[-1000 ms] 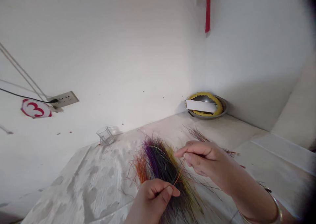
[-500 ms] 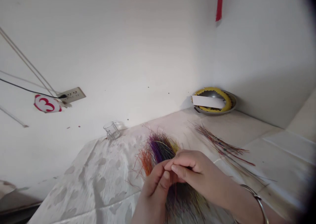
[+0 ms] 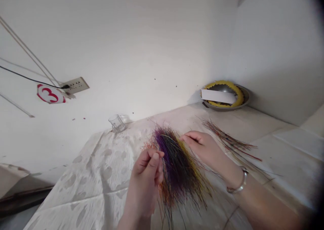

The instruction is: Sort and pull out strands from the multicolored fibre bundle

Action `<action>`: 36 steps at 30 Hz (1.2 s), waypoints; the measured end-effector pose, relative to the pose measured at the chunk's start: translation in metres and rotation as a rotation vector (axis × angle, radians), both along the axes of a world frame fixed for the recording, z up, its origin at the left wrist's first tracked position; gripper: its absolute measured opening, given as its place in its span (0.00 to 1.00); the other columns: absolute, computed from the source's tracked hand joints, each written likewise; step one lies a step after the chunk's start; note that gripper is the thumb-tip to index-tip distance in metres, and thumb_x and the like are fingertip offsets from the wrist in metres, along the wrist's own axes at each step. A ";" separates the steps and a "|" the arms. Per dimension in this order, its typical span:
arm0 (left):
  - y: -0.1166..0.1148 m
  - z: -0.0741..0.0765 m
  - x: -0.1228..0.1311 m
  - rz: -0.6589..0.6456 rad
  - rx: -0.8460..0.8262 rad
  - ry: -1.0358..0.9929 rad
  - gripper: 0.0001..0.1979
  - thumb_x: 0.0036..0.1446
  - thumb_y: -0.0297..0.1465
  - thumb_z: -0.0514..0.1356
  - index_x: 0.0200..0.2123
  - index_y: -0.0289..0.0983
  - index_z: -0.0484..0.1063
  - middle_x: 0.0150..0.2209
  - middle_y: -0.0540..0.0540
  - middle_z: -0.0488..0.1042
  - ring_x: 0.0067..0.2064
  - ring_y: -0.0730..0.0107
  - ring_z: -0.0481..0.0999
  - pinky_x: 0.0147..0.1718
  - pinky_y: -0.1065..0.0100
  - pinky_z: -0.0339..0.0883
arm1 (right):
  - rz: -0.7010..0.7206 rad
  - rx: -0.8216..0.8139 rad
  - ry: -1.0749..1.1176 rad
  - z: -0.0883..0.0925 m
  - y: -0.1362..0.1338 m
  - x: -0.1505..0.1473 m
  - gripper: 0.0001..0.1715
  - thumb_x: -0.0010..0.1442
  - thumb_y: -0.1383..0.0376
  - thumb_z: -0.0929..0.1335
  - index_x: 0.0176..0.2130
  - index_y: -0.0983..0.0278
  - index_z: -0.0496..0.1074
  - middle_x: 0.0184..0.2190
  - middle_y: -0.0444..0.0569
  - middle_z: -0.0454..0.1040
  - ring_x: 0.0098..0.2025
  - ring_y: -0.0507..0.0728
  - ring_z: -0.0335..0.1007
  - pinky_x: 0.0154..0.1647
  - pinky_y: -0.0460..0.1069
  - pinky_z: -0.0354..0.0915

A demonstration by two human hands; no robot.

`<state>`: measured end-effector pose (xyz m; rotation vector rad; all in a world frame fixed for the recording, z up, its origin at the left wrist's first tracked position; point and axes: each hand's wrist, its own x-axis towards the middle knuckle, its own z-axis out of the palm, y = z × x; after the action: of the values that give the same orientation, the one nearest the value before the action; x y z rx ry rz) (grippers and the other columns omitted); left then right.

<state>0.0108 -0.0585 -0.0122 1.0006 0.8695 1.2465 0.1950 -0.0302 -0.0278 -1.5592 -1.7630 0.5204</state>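
Observation:
A thick bundle of thin coloured strands [image 3: 177,162], purple, black, yellow and orange, lies on the pale patterned tablecloth [image 3: 101,176]. My left hand [image 3: 146,172] hovers at the bundle's left side, thumb and fingers pinched together, apparently on a thin strand that is hard to make out. My right hand [image 3: 202,147] rests at the bundle's upper right with its fingers curled into the strand tips; a metal bangle sits on its wrist. Whether the right fingers grip any strand is hidden.
A smaller loose sheaf of reddish strands [image 3: 230,142] lies to the right on the table. A metal bowl with a yellow ring and white paper [image 3: 224,96] stands in the back corner. A small clear cup [image 3: 116,122] sits by the wall, under a socket [image 3: 74,85].
My hands, pinched together over the bundle half a second ago, have parted: the left moved left and down, the right reached up to the bundle's far right side. The view shifted rightward.

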 end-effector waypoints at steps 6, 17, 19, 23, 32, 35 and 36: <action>0.007 0.005 -0.011 0.093 0.045 -0.088 0.07 0.56 0.30 0.62 0.27 0.35 0.70 0.20 0.54 0.61 0.20 0.82 0.49 0.16 0.78 0.41 | 0.050 -0.179 -0.261 -0.062 0.027 -0.019 0.09 0.62 0.63 0.68 0.37 0.67 0.74 0.37 0.50 0.76 0.38 0.57 0.73 0.41 0.54 0.68; 0.003 0.007 -0.005 0.060 0.081 -0.067 0.06 0.54 0.29 0.63 0.26 0.35 0.70 0.20 0.54 0.61 0.18 0.82 0.51 0.14 0.81 0.46 | 0.113 -0.348 -0.463 -0.078 0.030 -0.016 0.13 0.65 0.62 0.65 0.47 0.65 0.70 0.45 0.51 0.73 0.41 0.56 0.73 0.42 0.55 0.70; 0.004 0.008 -0.003 0.056 0.090 -0.050 0.05 0.55 0.28 0.62 0.27 0.35 0.71 0.19 0.53 0.61 0.19 0.82 0.52 0.15 0.80 0.47 | 0.121 -0.352 -0.461 -0.078 0.030 -0.013 0.14 0.65 0.60 0.65 0.48 0.66 0.70 0.45 0.51 0.73 0.42 0.57 0.72 0.42 0.56 0.70; 0.006 0.010 -0.001 0.054 0.115 -0.019 0.05 0.57 0.27 0.61 0.28 0.34 0.73 0.19 0.53 0.60 0.19 0.81 0.53 0.14 0.79 0.47 | 0.131 -0.352 -0.461 -0.080 0.030 -0.013 0.16 0.65 0.58 0.66 0.47 0.66 0.70 0.45 0.51 0.73 0.43 0.58 0.72 0.44 0.57 0.69; 0.010 0.005 0.001 0.050 0.107 0.028 0.06 0.56 0.29 0.62 0.26 0.36 0.73 0.19 0.53 0.58 0.19 0.79 0.51 0.14 0.75 0.43 | 0.141 -0.321 -0.378 -0.077 0.035 -0.008 0.10 0.63 0.63 0.66 0.36 0.67 0.74 0.33 0.51 0.76 0.35 0.56 0.72 0.37 0.51 0.67; 0.010 0.007 -0.001 0.040 0.112 0.049 0.07 0.58 0.28 0.60 0.27 0.36 0.73 0.19 0.53 0.58 0.19 0.79 0.51 0.15 0.75 0.42 | 0.138 -0.269 -0.305 -0.056 0.031 -0.003 0.09 0.60 0.64 0.66 0.35 0.68 0.74 0.33 0.53 0.76 0.35 0.57 0.72 0.35 0.48 0.63; 0.010 0.009 -0.001 0.030 0.113 0.058 0.06 0.58 0.28 0.60 0.28 0.36 0.73 0.19 0.53 0.58 0.19 0.79 0.51 0.15 0.74 0.42 | 0.153 -0.246 -0.272 -0.046 0.026 -0.001 0.09 0.60 0.64 0.66 0.37 0.68 0.73 0.33 0.52 0.76 0.35 0.56 0.71 0.34 0.48 0.63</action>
<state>0.0100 -0.0489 -0.0033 1.1223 0.8686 1.3093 0.1941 -0.0046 -0.0734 -1.7381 -2.1016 0.6443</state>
